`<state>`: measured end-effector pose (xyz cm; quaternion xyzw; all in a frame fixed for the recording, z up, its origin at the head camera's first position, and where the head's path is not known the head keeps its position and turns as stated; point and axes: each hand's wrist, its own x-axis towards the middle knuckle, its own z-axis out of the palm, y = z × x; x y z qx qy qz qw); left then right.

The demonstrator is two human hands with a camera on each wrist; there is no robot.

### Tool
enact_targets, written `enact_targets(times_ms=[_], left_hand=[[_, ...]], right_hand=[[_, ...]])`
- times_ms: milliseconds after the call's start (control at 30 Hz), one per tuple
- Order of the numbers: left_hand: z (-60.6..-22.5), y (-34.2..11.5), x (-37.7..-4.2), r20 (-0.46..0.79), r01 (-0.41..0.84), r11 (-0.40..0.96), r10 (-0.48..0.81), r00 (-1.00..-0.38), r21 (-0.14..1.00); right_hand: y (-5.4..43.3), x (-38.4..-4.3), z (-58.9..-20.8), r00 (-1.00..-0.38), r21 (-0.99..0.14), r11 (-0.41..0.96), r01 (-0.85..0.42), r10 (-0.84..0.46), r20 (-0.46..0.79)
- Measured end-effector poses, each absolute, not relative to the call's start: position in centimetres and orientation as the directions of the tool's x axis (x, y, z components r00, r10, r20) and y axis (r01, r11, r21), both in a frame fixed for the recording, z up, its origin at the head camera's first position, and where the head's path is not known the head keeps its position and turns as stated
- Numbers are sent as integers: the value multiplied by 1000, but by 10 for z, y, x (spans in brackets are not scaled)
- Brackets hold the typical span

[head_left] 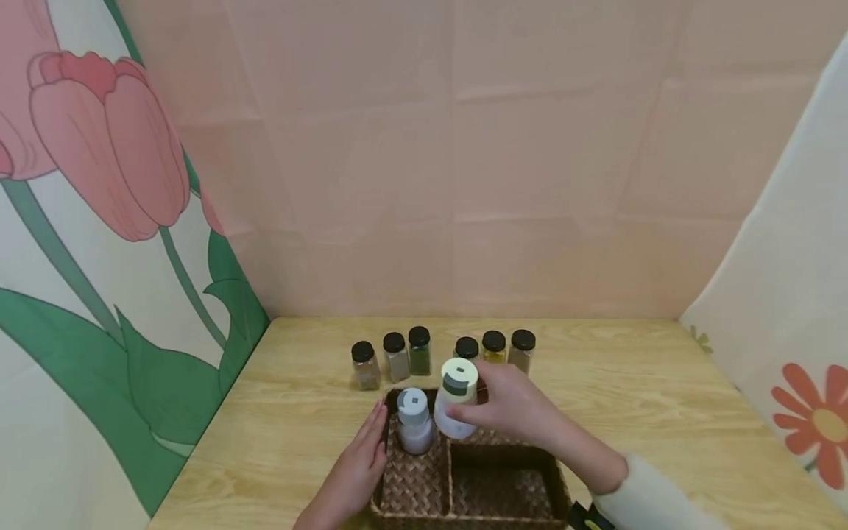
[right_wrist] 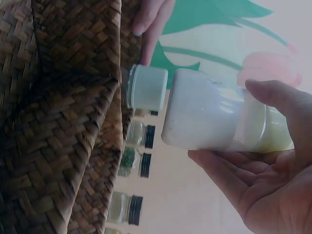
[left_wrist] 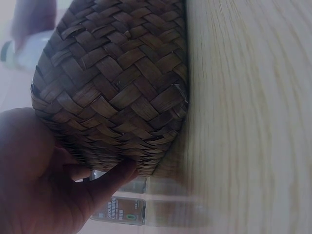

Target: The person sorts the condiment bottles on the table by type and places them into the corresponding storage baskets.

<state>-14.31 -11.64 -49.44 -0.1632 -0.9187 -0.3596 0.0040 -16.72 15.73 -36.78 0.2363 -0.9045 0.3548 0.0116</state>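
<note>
At the lower centre of the frame, the right hand (head_left: 513,406) is gripping the yellow-capped shaker (head_left: 456,396) from the frame's right, thumb and fingers pinching its sides. The shaker is hanging roughly upright over the woven basket (head_left: 416,489), its base facing down and staying clear of the rim (the right wrist view is showing that gap plainly). The left hand (head_left: 358,465) is pressing along the basket's left wall, nearer the white-capped shaker (head_left: 415,425), which is standing in the left compartment. Counting: two shakers, one basket, and six black-capped jars (head_left: 397,357) standing above it in the frame, three left of centre, three right.
</note>
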Motion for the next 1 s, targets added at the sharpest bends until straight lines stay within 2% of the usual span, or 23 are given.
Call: enact_targets(times_ms=[500, 800, 1000], left_hand=[[-497, -116, -144, 126, 290, 688, 280, -952, 665], [-497, -116, -143, 134, 296, 684, 281, -950, 667], [-497, -117, -144, 135, 302, 689, 286, -949, 659]], right_hand=[[129, -164, -369, -834, -559, 642, -525, -519, 187], [118, -161, -371, -814, -554, 633, -541, -559, 156], [112, -160, -372, -814, -598, 614, -514, -570, 114]])
